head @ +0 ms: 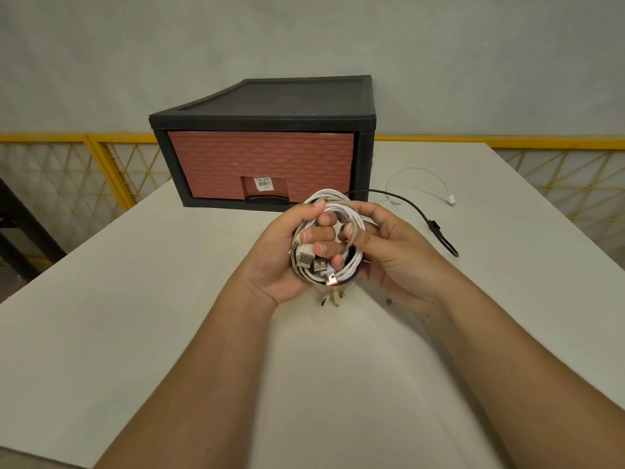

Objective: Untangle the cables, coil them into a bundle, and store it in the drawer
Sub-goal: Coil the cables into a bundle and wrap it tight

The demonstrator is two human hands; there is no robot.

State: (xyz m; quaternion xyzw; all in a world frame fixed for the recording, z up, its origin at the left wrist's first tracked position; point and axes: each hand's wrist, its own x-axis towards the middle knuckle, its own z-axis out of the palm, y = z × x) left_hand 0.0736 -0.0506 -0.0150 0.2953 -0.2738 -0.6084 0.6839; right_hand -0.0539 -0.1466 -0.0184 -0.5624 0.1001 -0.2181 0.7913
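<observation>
**A:** At table level: surface and room?
**B:** White table (135,316), matt, left side cut off by frame edge. Pale grey wall (304,35) behind. Yellow lattice railing (84,164) beyond table on both sides. Dark frame (20,225) at far left, cropped, kind unclear.

**A:** Storage?
**B:** Black drawer unit (270,120) at far side of table. Brick-red drawer (260,157) closed flush, sticker (263,184) above handle recess. Contents hidden.

**A:** Cables?
**B:** Bundle (334,198), mostly white, coiled, held over table just in front of drawer. Left hand (287,252) gripping it, fingers curled through ring, thumb over top. Right hand (389,245) curled against coil's right side, forefinger hooked under beige strand. USB plugs (306,260) poking out at coil's lower left.

**A:** Loose items?
**B:** Black cable (412,208) running from behind coil's top, across table to right, ending in a loop. White cable (422,174) lying apart, arched, right of unit.

**A:** Unreadable?
**B:** Small connectors (334,299) dangling below bundle, types too small to tell. Far side of coil masked by fingers. Sticker print illegible. Both forearms cut off at bottom edge.
</observation>
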